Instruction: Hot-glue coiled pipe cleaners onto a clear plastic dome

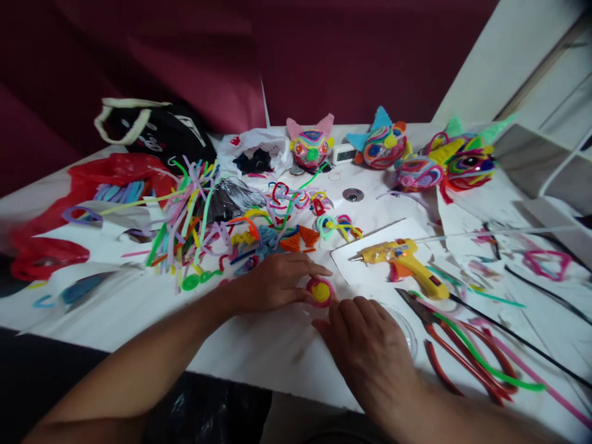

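Observation:
A small round coil of pipe cleaner (320, 291), yellow in the middle with a pink-red ring around it, lies on the white table (259, 345). My left hand (272, 282) curls over its left side, fingers closed against it. My right hand (370, 351) comes in from below and right, its fingertips pressed to the coil's lower right edge. Both hands pinch the same coil.
A yellow glue gun (404, 262) rests on white card right of the hands. Red-handled pliers (456, 351) and long pipe cleaners lie at the right. A heap of coloured pipe cleaners (198, 222) sits left. Three finished colourful heads (383, 145) stand at the back, with bags behind.

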`<control>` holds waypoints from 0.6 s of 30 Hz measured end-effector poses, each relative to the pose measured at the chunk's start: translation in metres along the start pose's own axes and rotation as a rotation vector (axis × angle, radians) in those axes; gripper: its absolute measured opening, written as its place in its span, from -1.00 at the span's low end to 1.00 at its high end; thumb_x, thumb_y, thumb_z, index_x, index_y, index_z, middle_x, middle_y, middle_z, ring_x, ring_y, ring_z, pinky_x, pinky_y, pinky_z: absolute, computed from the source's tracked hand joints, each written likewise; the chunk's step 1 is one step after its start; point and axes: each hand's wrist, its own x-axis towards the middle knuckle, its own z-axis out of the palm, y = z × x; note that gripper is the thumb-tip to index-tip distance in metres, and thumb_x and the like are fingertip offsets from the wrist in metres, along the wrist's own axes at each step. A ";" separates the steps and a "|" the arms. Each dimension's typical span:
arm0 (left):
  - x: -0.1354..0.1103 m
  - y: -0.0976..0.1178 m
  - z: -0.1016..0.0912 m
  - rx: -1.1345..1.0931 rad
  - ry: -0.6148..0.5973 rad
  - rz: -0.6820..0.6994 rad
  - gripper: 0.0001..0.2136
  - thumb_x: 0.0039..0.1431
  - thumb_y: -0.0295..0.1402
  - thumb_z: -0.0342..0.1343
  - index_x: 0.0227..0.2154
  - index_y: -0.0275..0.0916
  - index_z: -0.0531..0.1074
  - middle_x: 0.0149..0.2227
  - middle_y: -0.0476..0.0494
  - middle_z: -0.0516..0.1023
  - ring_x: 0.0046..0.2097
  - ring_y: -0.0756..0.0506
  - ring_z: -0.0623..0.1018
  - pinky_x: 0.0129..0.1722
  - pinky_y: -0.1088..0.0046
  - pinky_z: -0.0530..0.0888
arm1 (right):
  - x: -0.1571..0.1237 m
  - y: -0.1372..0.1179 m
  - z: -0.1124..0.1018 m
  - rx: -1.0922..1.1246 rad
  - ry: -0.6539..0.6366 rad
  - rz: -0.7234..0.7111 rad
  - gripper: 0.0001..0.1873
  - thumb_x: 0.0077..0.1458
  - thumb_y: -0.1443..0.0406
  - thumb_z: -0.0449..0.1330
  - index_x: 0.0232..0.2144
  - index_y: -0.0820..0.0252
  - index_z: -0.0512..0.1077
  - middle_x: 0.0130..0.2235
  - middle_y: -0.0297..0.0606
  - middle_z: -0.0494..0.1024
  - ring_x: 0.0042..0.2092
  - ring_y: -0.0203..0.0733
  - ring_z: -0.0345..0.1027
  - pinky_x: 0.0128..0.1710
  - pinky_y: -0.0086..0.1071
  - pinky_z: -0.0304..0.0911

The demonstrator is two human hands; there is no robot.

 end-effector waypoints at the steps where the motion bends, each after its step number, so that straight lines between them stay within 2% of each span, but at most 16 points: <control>1: 0.000 0.000 -0.001 -0.008 -0.004 0.002 -0.69 0.18 -0.28 0.18 -0.03 -0.24 0.45 -0.12 -0.19 0.58 -0.08 -0.09 0.55 -0.07 0.40 0.47 | 0.000 0.000 0.000 -0.008 0.004 -0.010 -0.78 0.18 0.35 0.12 -0.53 0.17 0.37 -0.53 -0.27 0.35 -0.45 -0.16 0.10 -0.45 -0.26 -0.09; 6: -0.001 0.006 -0.012 -0.031 -0.087 0.009 -0.64 0.15 -0.29 0.21 0.01 -0.22 0.45 -0.07 -0.24 0.56 -0.03 -0.13 0.53 -0.02 0.35 0.44 | -0.001 0.001 -0.001 -0.052 0.047 -0.043 -0.76 0.20 0.33 0.09 -0.52 0.20 0.38 -0.52 -0.23 0.36 -0.44 -0.14 0.11 -0.44 -0.26 -0.07; 10: -0.003 0.000 -0.016 -0.089 -0.148 0.029 -0.62 0.17 -0.27 0.19 0.05 -0.21 0.42 -0.06 -0.27 0.54 -0.03 -0.12 0.53 -0.01 0.37 0.43 | 0.000 0.004 -0.001 -0.070 0.023 -0.063 -0.77 0.20 0.34 0.09 -0.51 0.21 0.39 -0.51 -0.22 0.38 -0.43 -0.12 0.14 -0.42 -0.25 -0.04; 14: -0.003 -0.004 -0.010 -0.019 -0.105 0.042 -0.59 0.16 -0.22 0.19 0.03 -0.30 0.43 -0.10 -0.28 0.54 -0.06 -0.14 0.51 -0.03 0.35 0.42 | 0.003 0.013 -0.003 -0.066 -0.025 -0.096 -0.84 0.16 0.35 0.13 -0.47 0.22 0.41 -0.48 -0.23 0.41 -0.42 -0.11 0.20 -0.41 -0.25 0.03; 18: -0.005 0.005 0.002 0.063 -0.015 0.023 -0.58 0.17 -0.28 0.18 0.05 -0.39 0.41 -0.10 -0.33 0.51 -0.07 -0.18 0.49 -0.04 0.32 0.40 | 0.006 0.023 -0.010 -0.042 -0.100 -0.132 -0.94 0.09 0.40 0.20 -0.43 0.22 0.42 -0.45 -0.21 0.43 -0.40 -0.10 0.25 -0.40 -0.24 0.08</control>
